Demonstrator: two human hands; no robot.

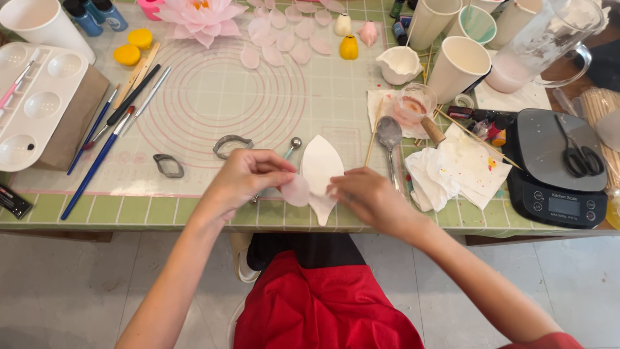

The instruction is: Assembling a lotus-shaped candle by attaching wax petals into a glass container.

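Fingers [274, 173] of the left hand [248, 178] pinch a thin round pale-pink petal [296, 191] against the white leaf-shaped former [321, 174] — the right hand [365, 197], fingers curled, steadies that former flat on the gridded worktop [213, 97], ball tool [294, 143] just beside.

A flat black kitchen scale [554, 169] sits on the right side of the table. On its front is a small grey screen [564, 206], shaped like a long box, with round buttons beside it. At the far left edge lies a small black packet [13, 201] with a bit of red on it. At the top left stand two small blue bottles [95, 15] with pale labels.
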